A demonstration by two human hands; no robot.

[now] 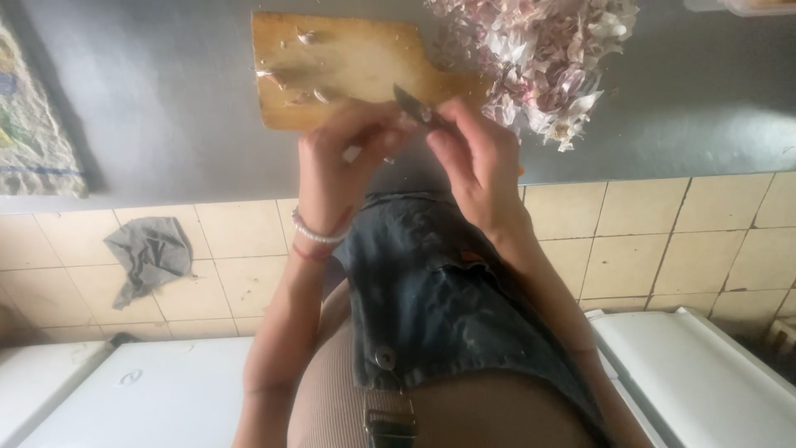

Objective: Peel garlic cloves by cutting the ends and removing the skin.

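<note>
I look down on a grey counter [166, 99] above tan floor tiles [647, 241], with a wooden cutting board [332, 66] and a heap of garlic skins [547, 58]. My left hand [336, 166] curls its fingers around a garlic clove [390, 137]. My right hand [477, 162] pinches a small knife [412, 104] at the board's near edge.
</note>
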